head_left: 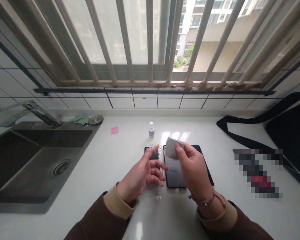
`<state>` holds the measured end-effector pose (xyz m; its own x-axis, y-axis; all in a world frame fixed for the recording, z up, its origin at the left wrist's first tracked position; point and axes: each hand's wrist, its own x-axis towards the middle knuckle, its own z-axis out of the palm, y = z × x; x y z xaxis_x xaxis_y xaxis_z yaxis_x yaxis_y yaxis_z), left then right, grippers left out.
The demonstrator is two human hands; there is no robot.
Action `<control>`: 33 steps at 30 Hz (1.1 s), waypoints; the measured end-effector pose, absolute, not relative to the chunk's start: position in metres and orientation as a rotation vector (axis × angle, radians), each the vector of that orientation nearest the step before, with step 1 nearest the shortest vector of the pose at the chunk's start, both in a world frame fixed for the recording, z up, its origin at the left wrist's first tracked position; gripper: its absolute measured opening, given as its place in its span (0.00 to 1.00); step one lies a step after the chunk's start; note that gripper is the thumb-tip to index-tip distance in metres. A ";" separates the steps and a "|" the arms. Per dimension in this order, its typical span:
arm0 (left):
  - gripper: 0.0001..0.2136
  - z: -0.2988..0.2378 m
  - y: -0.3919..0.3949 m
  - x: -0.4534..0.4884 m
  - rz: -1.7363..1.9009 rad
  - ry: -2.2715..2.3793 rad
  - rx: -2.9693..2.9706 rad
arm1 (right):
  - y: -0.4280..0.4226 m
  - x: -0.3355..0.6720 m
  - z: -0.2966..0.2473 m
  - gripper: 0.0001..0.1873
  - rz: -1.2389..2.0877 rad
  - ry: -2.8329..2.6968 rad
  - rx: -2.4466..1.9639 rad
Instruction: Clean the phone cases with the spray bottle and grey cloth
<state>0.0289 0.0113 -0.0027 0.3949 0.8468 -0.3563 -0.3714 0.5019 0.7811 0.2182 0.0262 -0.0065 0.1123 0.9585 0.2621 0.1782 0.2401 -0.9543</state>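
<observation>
Cloth (173, 148), pale and folded, in right fingers (181, 153), clear case (153, 192) in left fingers (158, 163).

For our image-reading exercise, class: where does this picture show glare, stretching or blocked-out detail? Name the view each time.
Head view: bright reflections on the white counter beyond the tablet; head view: window bars fan outward, suggesting wide-angle stretching; head view: mosaic blocks at right hide detail.
</observation>
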 end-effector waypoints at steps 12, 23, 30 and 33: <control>0.32 -0.016 0.005 0.038 0.865 0.748 0.655 | 0.017 0.196 -0.028 0.18 0.301 -1.976 -0.861; 0.34 -0.016 0.005 0.038 0.880 0.737 0.664 | 0.017 0.197 -0.026 0.19 0.316 -1.977 -0.863; 0.34 -0.014 0.005 0.038 0.895 0.776 0.656 | 0.018 0.196 -0.024 0.19 0.316 -1.984 -0.817; 0.33 -0.011 0.005 0.039 0.949 0.816 0.608 | 0.017 0.195 -0.021 0.17 0.345 -2.014 -0.754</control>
